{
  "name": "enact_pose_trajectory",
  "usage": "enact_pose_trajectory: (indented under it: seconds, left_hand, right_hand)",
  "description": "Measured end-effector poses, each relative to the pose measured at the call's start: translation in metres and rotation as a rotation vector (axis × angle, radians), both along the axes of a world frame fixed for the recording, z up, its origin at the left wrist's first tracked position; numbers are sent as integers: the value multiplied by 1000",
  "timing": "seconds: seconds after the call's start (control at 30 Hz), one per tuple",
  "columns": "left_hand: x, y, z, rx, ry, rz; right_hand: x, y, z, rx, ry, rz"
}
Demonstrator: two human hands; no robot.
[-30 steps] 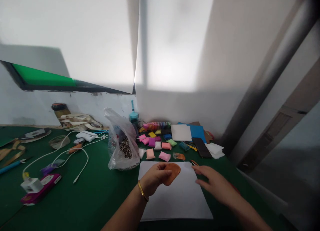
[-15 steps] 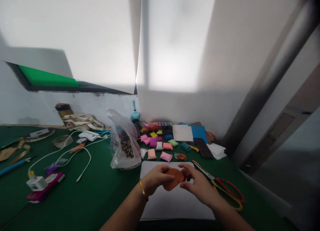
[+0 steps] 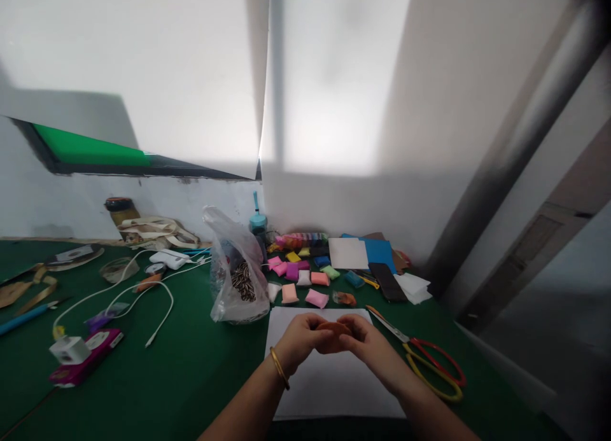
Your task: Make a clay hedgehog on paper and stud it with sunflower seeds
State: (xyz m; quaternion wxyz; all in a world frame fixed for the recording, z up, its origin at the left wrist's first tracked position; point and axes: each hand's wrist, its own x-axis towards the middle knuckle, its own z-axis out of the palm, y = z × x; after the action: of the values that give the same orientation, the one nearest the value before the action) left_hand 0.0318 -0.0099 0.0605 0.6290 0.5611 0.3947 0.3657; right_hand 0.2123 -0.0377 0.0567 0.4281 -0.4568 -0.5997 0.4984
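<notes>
A flattened piece of orange-brown modelling clay [image 3: 333, 340] is held between both hands, over white paper [image 3: 344, 390] on the green table. My left hand [image 3: 301, 339] grips its left side, thumb on the near face; a gold bangle circles that wrist. On the right side my right hand [image 3: 365, 339] pinches the clay with the thumb in front. The fingers behind the clay are mostly hidden. Just beyond the paper lie several small packets of coloured clay, among them a pink packet [image 3: 316, 298] and a torn-looking packet with brown clay [image 3: 344, 298].
Red-and-yellow-handled scissors [image 3: 432, 364] lie to the right of the paper. A plastic bag [image 3: 238, 282] holding striped seeds stands at the left. Further left are white cables and a magenta power strip [image 3: 88, 358]. A dark phone [image 3: 387, 282] rests at the back right.
My right hand has closed onto the right side of the clay, where its fingers were apart before. The clay has tilted and now shows a narrower face.
</notes>
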Motion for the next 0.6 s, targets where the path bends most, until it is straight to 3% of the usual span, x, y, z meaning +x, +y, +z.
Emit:
enact_pose_trajectory:
  seconds: [0.1, 0.3, 0.47, 0.6]
  left_hand:
    - [0, 1, 0, 5, 32, 7]
    - [-1, -1, -4, -23, -98, 1]
    - [1, 0, -12, 7, 24, 79]
    - [2, -1, -8, -7, -9, 12]
  right_hand:
    - [-1, 2, -3, -31, -17, -5]
    - [-3, 2, -7, -56, 23, -68]
    - [-5, 2, -8, -117, 48, -17]
    - [-5, 5, -9, -79, -54, -69]
